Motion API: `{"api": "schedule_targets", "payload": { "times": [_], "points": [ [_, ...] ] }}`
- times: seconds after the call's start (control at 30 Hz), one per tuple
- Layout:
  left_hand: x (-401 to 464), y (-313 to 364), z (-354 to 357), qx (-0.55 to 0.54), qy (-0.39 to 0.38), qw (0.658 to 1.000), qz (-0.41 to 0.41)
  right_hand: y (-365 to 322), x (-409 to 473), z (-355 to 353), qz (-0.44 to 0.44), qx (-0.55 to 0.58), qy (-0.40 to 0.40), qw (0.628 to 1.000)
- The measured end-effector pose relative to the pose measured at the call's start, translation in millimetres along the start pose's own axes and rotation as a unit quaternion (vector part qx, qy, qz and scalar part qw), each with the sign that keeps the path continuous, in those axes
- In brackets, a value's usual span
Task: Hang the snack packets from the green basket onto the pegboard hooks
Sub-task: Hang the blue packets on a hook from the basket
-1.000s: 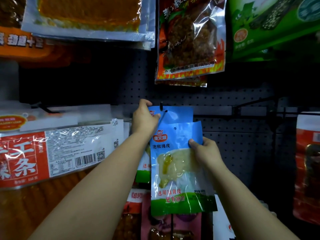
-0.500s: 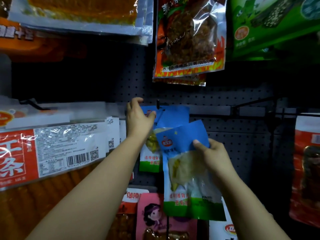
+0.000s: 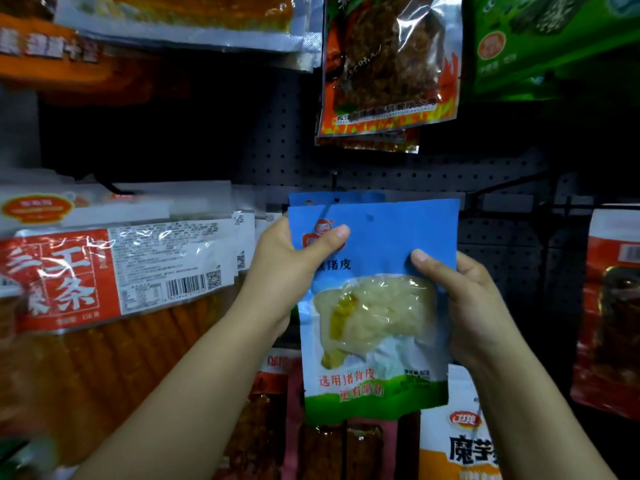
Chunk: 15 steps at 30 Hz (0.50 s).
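Two bare hands hold a blue-topped snack packet [image 3: 375,306] upright in front of a dark pegboard [image 3: 277,140]. The left hand [image 3: 291,268] grasps the packet's upper left corner, thumb pressed across the red logo on the front and fingers hidden behind. The right hand [image 3: 460,296] grips the right edge, thumb on the blue front just above the clear window of pale contents, fingers curled round the back. The packet's punched hole sits near its top edge, just below and to the right of a black hook [image 3: 334,183] that juts from the pegboard. A second blue packet [image 3: 346,197] hangs on that hook directly behind, only its top strip showing. Beyond the left forearm lie long red-and-white packets [image 3: 114,271] of orange strips. Above hangs an orange flame-print packet [image 3: 388,64], with a green packet [image 3: 554,43] at the upper right. Below the held packet are a pink packet [image 3: 294,427] and a white-and-orange packet [image 3: 457,441].
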<state>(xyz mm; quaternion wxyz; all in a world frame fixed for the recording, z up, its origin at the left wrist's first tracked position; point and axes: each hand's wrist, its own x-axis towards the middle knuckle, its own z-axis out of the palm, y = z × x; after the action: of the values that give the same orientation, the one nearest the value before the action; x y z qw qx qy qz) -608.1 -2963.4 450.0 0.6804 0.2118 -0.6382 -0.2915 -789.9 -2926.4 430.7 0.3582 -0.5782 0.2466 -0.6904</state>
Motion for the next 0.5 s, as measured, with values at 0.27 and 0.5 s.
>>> {"api": "schedule_targets", "payload": {
  "times": [0.27,0.5],
  "points": [
    [-34.1,35.4,-12.4,0.001,0.052,0.994,0.095,-40.4,-17.4,36.3,-0.118,-0.071,0.004,0.990],
    [-24.1,64.4,-25.8,0.013,0.070,0.982,0.175,-60.7,-12.1,62.6,-0.147,-0.090,-0.007,0.985]
  ]
}}
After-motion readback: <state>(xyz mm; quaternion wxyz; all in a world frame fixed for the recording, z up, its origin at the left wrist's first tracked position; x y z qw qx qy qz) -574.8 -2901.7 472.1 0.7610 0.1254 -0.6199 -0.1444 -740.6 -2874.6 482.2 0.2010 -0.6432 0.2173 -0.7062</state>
